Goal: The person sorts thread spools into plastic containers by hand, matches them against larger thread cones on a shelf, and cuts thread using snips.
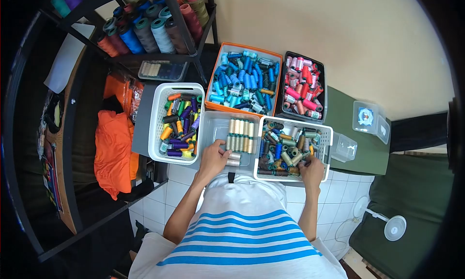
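My left hand (214, 159) reaches into a clear plastic box (213, 128), its thumb and fingers closed at the end of a pale thread spool (233, 156). Above that spool, beige thread spools (240, 135) stand side by side in neat rows. My right hand (312, 171) is inside the front right corner of a white basket (330, 148). Its fingers are bent down onto the mixed brown, grey, green and blue thread spools (286, 150); the fingertips are partly hidden among them.
A white basket (153, 133) of purple, yellow and orange spools stands left. Behind are an orange box (211, 87) of blue spools and a black box (323, 95) of pink and red ones. A rack (198, 61) holds large thread cones. Clear containers (345, 147) sit right.
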Demonstrator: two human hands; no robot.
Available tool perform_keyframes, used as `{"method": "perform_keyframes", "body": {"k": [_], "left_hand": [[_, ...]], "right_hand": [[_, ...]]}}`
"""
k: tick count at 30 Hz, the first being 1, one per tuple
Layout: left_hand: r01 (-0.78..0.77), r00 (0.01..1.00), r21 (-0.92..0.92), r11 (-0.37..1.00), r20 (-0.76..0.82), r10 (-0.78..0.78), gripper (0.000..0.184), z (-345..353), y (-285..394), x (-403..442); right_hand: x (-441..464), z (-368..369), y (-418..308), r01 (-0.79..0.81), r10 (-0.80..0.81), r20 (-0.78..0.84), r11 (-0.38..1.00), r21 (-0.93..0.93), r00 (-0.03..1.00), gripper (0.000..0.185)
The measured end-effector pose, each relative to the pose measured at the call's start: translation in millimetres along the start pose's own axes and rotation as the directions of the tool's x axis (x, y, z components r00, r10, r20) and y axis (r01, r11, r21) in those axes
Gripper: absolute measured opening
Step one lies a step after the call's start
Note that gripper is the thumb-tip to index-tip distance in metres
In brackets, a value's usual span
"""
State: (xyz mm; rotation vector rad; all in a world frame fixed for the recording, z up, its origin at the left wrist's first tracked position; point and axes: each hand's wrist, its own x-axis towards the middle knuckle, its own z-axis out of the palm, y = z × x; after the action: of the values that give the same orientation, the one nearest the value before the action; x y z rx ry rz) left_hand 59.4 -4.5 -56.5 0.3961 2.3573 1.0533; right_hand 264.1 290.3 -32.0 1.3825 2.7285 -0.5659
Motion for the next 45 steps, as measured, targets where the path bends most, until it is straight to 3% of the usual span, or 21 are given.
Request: {"method": "perform_keyframes", "body": {"k": [10, 20, 24, 26, 30, 32, 33, 35, 36, 38, 40, 41, 43, 44, 45], "left_hand": [[-0.030, 0.997, 0.030, 0.999, -0.063, 0.032, 0.032, 2, 0, -6], [-0.066, 0.997, 0.033, 0.997, -0.040, 0.067, 0.036, 5, -3, -1], [-0.038, 0.998, 0.036, 0.999, -0.051, 0.040, 0.037, 3, -1, -3], [-0.020, 0.998, 0.044, 0.999, -0.062, 0.023, 0.038, -1, 4, -6], [-0.058, 0.990, 0.111, 0.992, -0.122, 0.071, 0.033, -7, 19, -16], [-0.243, 0.948, 0.155, 0.958, -0.171, 0.268, 0.031, -12, 46, -25], [-0.303, 0.947, 0.038, 0.952, -0.099, 0.305, 0.032, -11, 62, -31], [-0.421, 0.901, -0.157, 0.893, 0.038, 0.431, 0.037, -1, 100, -37], [-0.480, 0.854, -0.236, 0.845, 0.096, 0.512, 0.040, 10, 117, -39], [-0.622, 0.749, -0.226, 0.750, 0.107, 0.654, 0.042, 39, 139, -37], [-0.689, 0.689, -0.191, 0.699, 0.126, 0.713, 0.044, 71, 151, -31], [-0.690, 0.693, -0.183, 0.700, 0.112, 0.712, 0.044, 80, 151, -26], [-0.646, 0.663, -0.193, 0.739, 0.338, 0.668, 0.042, 90, 154, -24], [-0.648, 0.661, -0.198, 0.735, 0.333, 0.672, 0.042, 93, 153, -24], [-0.611, 0.683, -0.277, 0.742, 0.290, 0.670, 0.039, 92, 156, -24]], "right_hand": [[-4, -58, 2, -0.052, 0.050, 0.014, 0.973, 0.226, 0.999, 0.031], [-19, -103, 1, -0.066, 0.074, 0.009, 0.830, 0.554, 0.997, 0.029], [-23, -104, 2, -0.110, 0.111, 0.025, 0.882, 0.458, 0.994, 0.030], [-28, -107, -3, -0.091, 0.125, -0.087, 0.941, 0.327, 0.988, 0.035], [-38, -116, -3, -0.065, 0.093, -0.144, 0.980, 0.188, 0.985, 0.040], [-41, -126, -17, -0.093, 0.112, -0.135, 0.986, 0.137, 0.985, 0.038], [-40, -125, -19, -0.094, 0.112, -0.134, 0.986, 0.136, 0.985, 0.038], [-34, -123, -23, -0.062, 0.076, -0.029, 0.944, 0.325, 0.997, 0.037], [-32, -121, -23, -0.052, 0.064, -0.026, 0.946, 0.320, 0.998, 0.037], [-18, -109, -24, -0.155, 0.050, 0.210, 0.838, 0.523, 0.976, 0.035], [-12, -96, -22, -0.100, -0.019, 0.214, 0.839, 0.535, 0.977, 0.028], [-11, -94, -23, -0.131, -0.021, 0.232, 0.776, 0.617, 0.972, 0.027], [-12, -93, -21, -0.144, -0.063, 0.267, 0.712, 0.688, 0.962, 0.020], [-10, -89, -16, -0.139, -0.063, 0.262, 0.716, 0.684, 0.963, 0.020], [-7, -82, -8, -0.157, -0.130, 0.281, 0.580, 0.800, 0.951, 0.016]]}}
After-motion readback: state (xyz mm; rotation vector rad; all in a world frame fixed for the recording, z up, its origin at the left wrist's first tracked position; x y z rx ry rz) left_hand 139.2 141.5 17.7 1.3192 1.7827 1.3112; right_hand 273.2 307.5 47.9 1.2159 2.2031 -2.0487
